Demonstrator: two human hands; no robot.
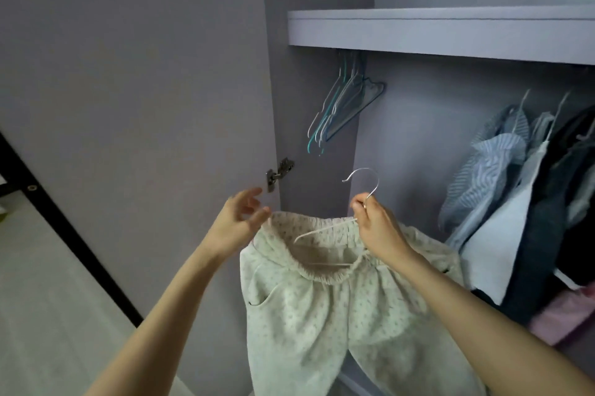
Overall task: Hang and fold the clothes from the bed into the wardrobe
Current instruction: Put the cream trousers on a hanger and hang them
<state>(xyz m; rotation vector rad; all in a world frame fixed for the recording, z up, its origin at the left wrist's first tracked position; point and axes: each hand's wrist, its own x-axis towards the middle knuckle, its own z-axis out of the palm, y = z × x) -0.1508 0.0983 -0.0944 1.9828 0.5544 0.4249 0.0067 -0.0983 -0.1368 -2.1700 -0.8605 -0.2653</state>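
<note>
Patterned trousers (338, 308) on hanger (325, 231), below wardrobe shelf (441, 30), unhung; right hand (375, 223) pinching hook, left hand (241, 218) released.

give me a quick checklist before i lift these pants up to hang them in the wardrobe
1. Hanger held firmly: ok. The right hand pinches the white hanger at the base of its hook.
2. Pants seated on hanger: cannot tell. The hanger sits inside the waistband of the dotted pants, but its far end is hidden.
3. Left hand supporting: not ok. The left hand is open, only touching the waistband's edge.
4. Hook free to catch: ok. It points up, unobstructed.
5. Rail visible: cannot tell. It is hidden behind the shelf.
6. Free hanging space: ok. There is a gap between the empty hangers and the hung clothes.
</note>
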